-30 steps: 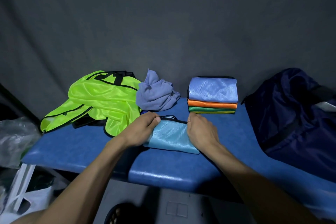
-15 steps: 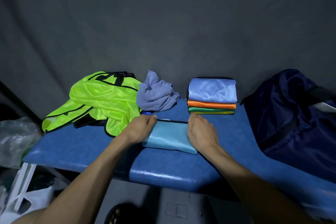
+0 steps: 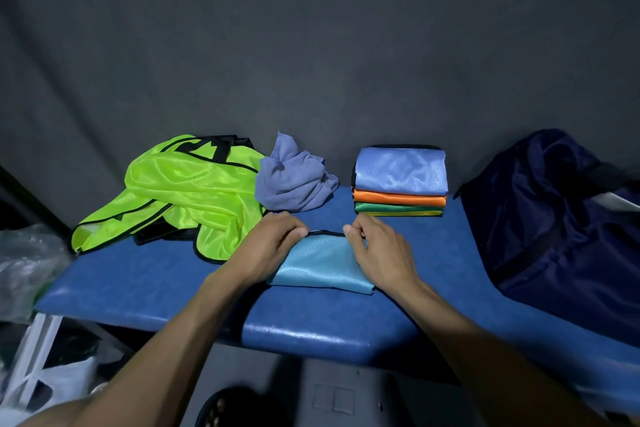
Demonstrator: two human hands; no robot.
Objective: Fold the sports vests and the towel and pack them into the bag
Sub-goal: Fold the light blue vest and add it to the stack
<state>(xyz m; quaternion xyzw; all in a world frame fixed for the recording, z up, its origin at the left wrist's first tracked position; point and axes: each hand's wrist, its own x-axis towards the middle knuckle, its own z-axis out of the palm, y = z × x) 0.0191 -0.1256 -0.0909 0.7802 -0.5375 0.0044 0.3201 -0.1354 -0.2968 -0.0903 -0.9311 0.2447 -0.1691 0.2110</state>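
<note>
A folded light-blue vest [image 3: 322, 263] lies on the blue padded bench [image 3: 156, 281] in front of me. My left hand [image 3: 266, 250] grips its far left corner with curled fingers. My right hand [image 3: 377, 253] pinches the black-trimmed far edge at the right corner. A crumpled purple towel [image 3: 294, 184] sits behind, with a heap of unfolded neon-yellow vests [image 3: 187, 191] to its left. Folded vests form a stack [image 3: 400, 173], blue on orange on green, at the back right. The dark navy bag [image 3: 561, 218] stands on the bench's right end.
A grey cloth backdrop [image 3: 311, 45] hangs right behind the bench. A clear plastic bag [image 3: 24, 263] lies off the bench's left end, with white plastic [image 3: 45, 378] on the floor below. The bench's front edge is near my forearms.
Both hands have closed in along the light-blue vest's far edge, and their fingers have curled onto it. The other items have not moved.
</note>
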